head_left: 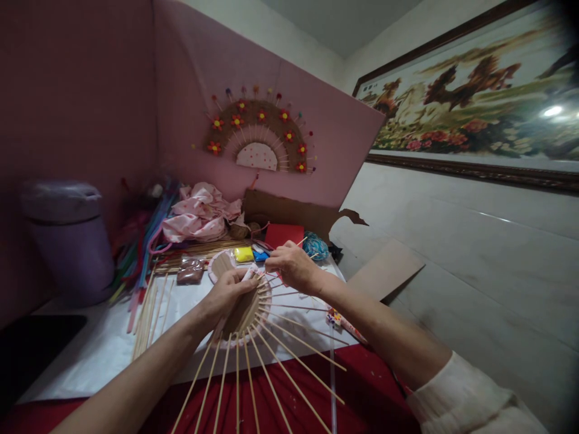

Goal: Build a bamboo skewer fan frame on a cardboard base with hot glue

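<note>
My left hand (228, 290) grips the upper edge of a half-round cardboard piece (242, 316), its rim wrapped in pale pink fabric. Thin wooden sticks (253, 386) fan out from the curved rim toward me and to the right. At the top end of that rim, my right hand (292, 265) is closed in a pinch on a thin wooden stick, whose tip shows beyond the knuckles. The fingertips partly hide where this stick meets the cardboard. Behind my left hand lies another fabric-edged cardboard piece (219, 263).
A finished-looking fan with red flowers (261, 116) hangs on the pink board. Loose sticks (151, 313), pink cloth (203, 211), a yellow packet (243, 254), a brown packet (190, 271), blue yarn (315, 246) and a red box-like item (284, 234) lie around. A lilac bin (67, 247) stands left.
</note>
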Demonstrator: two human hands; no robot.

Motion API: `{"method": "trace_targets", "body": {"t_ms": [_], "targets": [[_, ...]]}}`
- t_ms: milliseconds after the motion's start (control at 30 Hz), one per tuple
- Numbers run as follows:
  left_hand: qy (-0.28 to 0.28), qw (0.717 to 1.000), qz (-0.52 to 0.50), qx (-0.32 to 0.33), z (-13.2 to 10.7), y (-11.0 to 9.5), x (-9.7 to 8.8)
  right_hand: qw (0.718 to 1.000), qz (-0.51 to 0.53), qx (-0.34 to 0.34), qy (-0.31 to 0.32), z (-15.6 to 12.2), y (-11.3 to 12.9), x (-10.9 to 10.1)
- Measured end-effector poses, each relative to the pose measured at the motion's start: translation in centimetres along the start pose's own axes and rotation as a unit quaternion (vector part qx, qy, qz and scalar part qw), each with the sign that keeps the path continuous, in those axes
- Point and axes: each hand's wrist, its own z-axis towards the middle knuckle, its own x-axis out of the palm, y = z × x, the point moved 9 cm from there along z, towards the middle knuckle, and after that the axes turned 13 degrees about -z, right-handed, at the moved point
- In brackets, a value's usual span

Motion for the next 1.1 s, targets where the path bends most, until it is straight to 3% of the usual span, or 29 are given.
{"method": "trace_targets", "body": {"t_ms": [333, 1100], "targets": [[-0.023, 0.998, 0.057, 0.029, -0.5, -1.7, -0.1, 1.0, -0.012, -0.009, -0.001, 0.0, 0.1, 0.3], [-0.031, 0.999, 0.026, 0.003, 0.0, -0.2, -0.3, 0.999, -0.034, -0.014, 0.013, -0.1, 0.3, -0.1]]}}
